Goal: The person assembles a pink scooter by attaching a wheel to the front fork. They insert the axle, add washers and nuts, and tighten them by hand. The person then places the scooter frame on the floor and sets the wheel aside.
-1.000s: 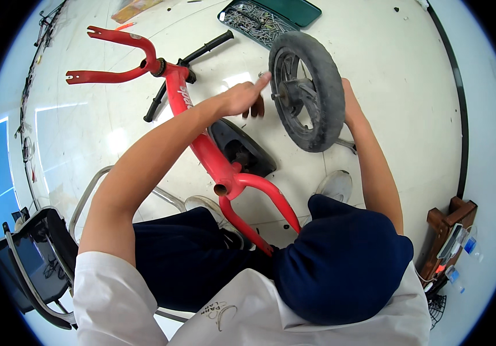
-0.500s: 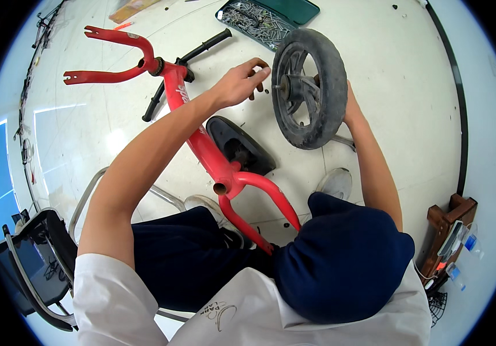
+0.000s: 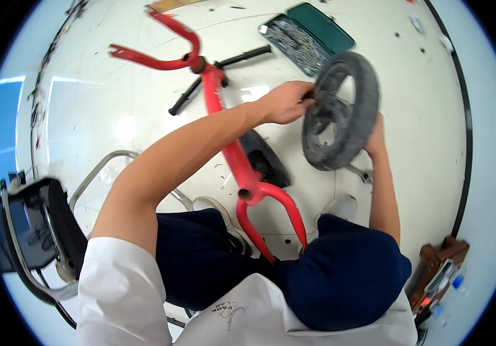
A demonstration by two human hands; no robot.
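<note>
A small black wheel (image 3: pixel 369 95) with a dark spoked hub is held upright above the floor. My right hand (image 3: pixel 377 137) grips it from the right side, its fingers mostly hidden behind the tyre. At the hub on the wheel's left face, my left hand (image 3: pixel 287 102) has its fingers pinched together. Whatever lies between those fingertips is too small and blurred to name. The red bike frame (image 3: pixel 236 161) leans between my legs, with forks at both ends and no wheels on it. Black handlebars (image 3: pixel 242 57) cross near its far end.
An open green case (image 3: pixel 331 34) full of screws and bolts lies beyond the wheel. Under the frame is a black bike seat (image 3: pixel 268 153). A chair (image 3: pixel 34 230) stands at left; a brown wooden rack (image 3: pixel 435 265) holds bottles at right. Small parts are scattered on the floor.
My left hand has come from beside the wheel to its hub, and its fingers have closed. The view has shifted, so the frame and case appear further right.
</note>
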